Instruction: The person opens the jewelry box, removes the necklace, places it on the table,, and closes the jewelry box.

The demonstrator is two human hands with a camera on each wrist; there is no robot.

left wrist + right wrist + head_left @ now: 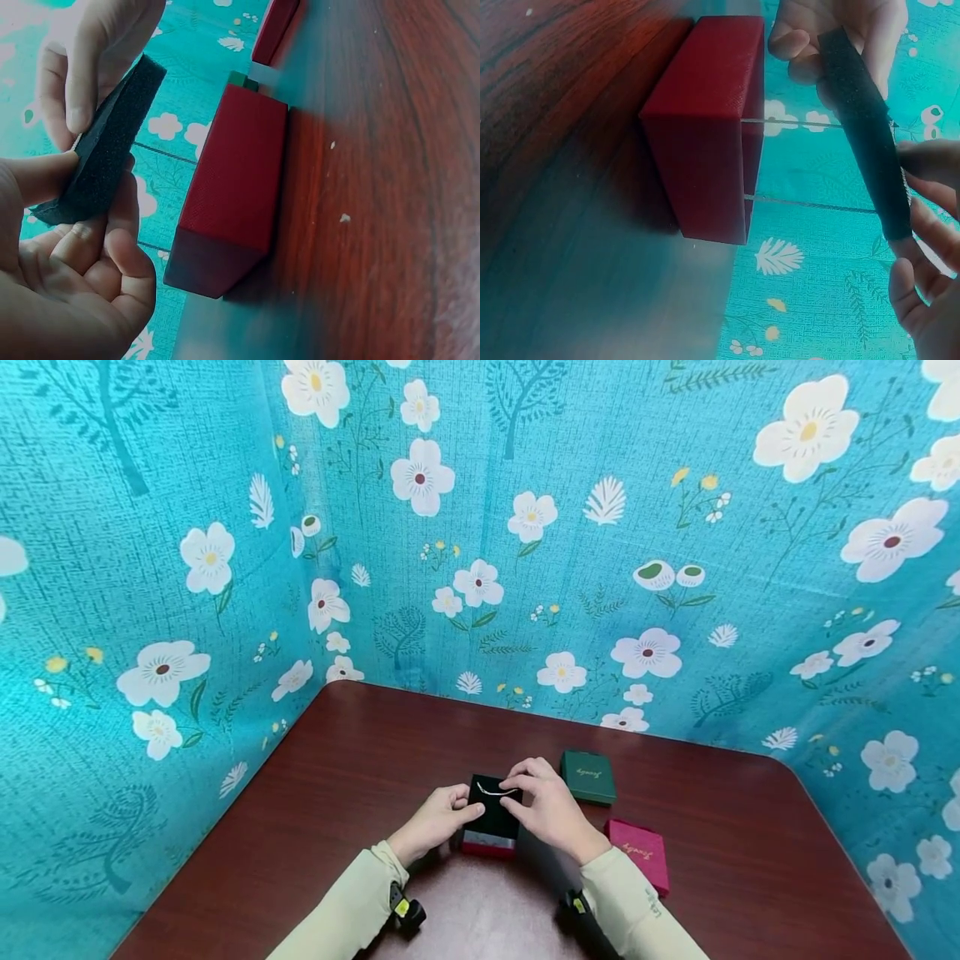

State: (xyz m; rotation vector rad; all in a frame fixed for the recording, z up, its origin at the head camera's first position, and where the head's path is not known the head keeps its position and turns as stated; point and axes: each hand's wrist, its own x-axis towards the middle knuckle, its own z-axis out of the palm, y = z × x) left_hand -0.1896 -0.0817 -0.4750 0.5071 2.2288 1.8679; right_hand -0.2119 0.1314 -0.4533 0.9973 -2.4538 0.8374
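My left hand (435, 822) holds a black foam jewellery pad (495, 820) by its left edge, thumb on the face and fingers behind. Across the pad's upper face lies a silvery necklace (491, 792) in a shallow curve. At its right end my right hand (551, 806) pinches the chain, thumb and forefinger against the pad. Two thin chain strands (810, 204) stretch from the pad to the open red box (697, 75) in the right wrist view. That box stands on the table just below the pad, and its inside is mostly hidden.
A green lidded box (588, 778) with gold lettering sits beyond my right hand. Nearer, beside the right forearm, lies a red lid (639, 853) with similar lettering. The dark wooden table (360, 760) meets flowered turquoise cloth (480, 635) at the back and sides.
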